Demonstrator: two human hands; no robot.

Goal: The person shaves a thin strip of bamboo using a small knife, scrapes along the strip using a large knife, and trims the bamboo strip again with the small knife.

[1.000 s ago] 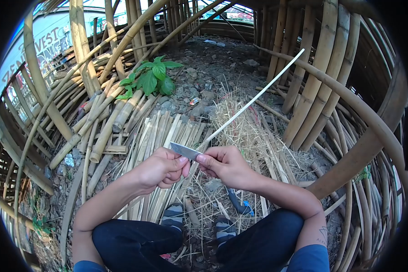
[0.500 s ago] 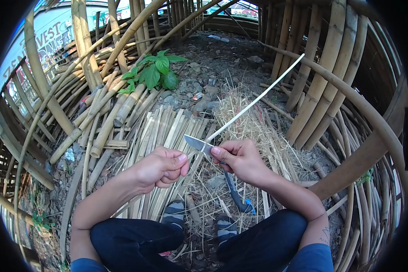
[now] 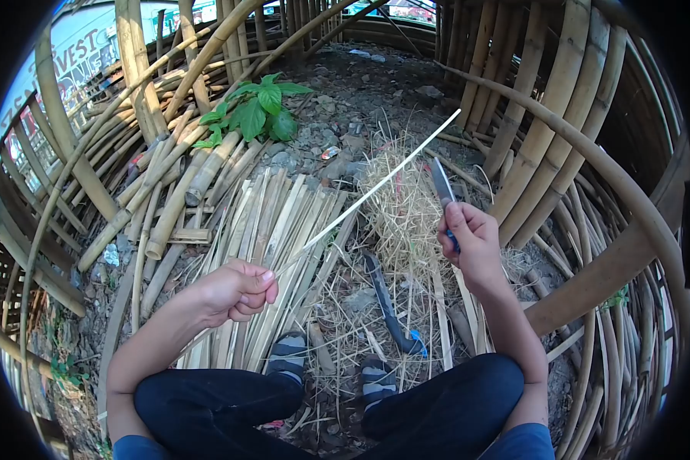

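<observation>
My left hand [image 3: 236, 291] is closed, pinching the near end of a thin pale bamboo strip [image 3: 383, 182]. The strip slants up and away to the right, its far end in the air. In my right hand [image 3: 471, 239] a knife [image 3: 442, 182] is gripped, its blade pointing up and clear of the strip. The fingers largely cover the knife's handle; a bit of blue shows there. Below my hands, a layer of split bamboo strips [image 3: 264, 222] lies on the ground, beside a heap of fine shavings [image 3: 410, 218].
A dark curved tool [image 3: 387, 307] with a blue end lies between my feet. Bamboo poles [image 3: 180, 192] and a leafy plant [image 3: 257, 107] are at the left. Upright bamboo poles [image 3: 540, 146] and a long slanting pole [image 3: 606, 165] stand at the right.
The knife has come off the strip as my right hand moved right and up, its blade turning upward. My left hand has shifted slightly left and down, the strip swinging left with it.
</observation>
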